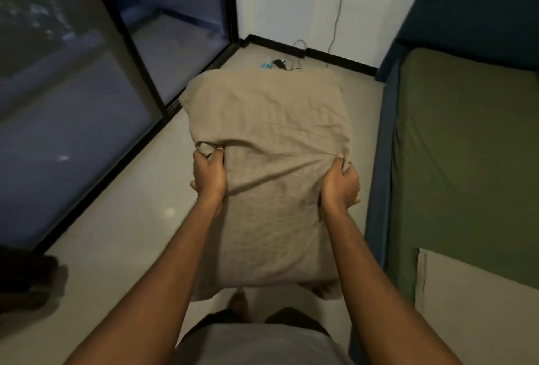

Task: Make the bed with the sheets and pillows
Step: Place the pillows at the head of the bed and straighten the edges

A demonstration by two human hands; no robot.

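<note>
While the bed (pixel 382 160) is sitting at right under a green sheet (pixel 466 145), the pillow (pixel 268 119) is hanging above the floor (pixel 122 218) beside it, and the left hand (pixel 208 173) and right hand (pixel 339 186) are each pinching a bunch of its cover.

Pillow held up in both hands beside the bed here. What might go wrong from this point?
1. The left hand and right hand grip only bunched fabric at the edges of the pillow, so it may sag or slip down.
2. The pillow hides part of the floor ahead, where a charger cable and a small bottle lie; a step forward risks a trip.
</note>
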